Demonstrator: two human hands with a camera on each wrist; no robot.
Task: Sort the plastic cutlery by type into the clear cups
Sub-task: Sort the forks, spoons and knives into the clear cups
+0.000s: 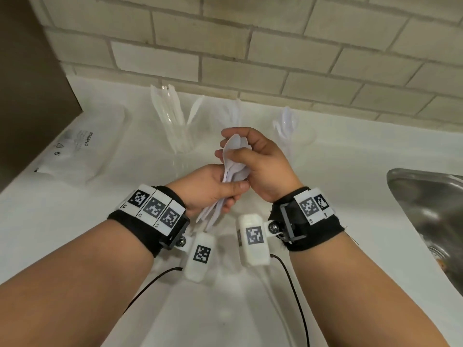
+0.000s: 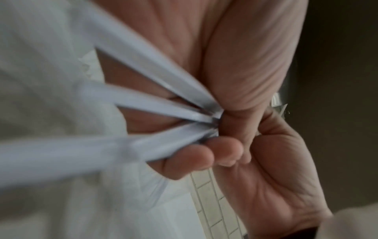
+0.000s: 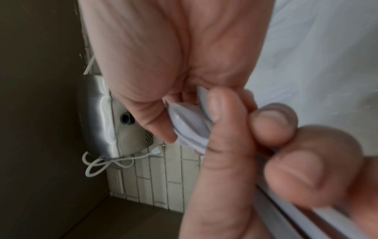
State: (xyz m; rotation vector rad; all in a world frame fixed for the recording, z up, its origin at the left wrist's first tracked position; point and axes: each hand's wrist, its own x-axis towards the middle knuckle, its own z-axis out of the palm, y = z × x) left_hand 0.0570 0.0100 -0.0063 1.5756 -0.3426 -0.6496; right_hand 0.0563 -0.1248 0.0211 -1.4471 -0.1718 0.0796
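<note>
A bundle of several white plastic spoons [image 1: 234, 162] is held in the air between both hands. My left hand [image 1: 231, 194] grips the handles, which fan out below it [image 2: 163, 113]. My right hand [image 1: 236, 149] is curled round the spoon bowls [image 3: 190, 127], thumb on top. Three clear cups stand at the back by the wall. The left cup [image 1: 176, 126] holds white knives. The middle cup [image 1: 233, 113] is partly hidden behind my right hand, its contents blurred. The right cup [image 1: 288, 126] holds spoons.
A clear plastic bag [image 1: 82, 149] with a warning print lies on the white counter [image 1: 125, 234] at the left. A steel sink [image 1: 431, 204] is set in at the right. A brick wall runs close behind the cups. Wrist-camera cables hang below my forearms.
</note>
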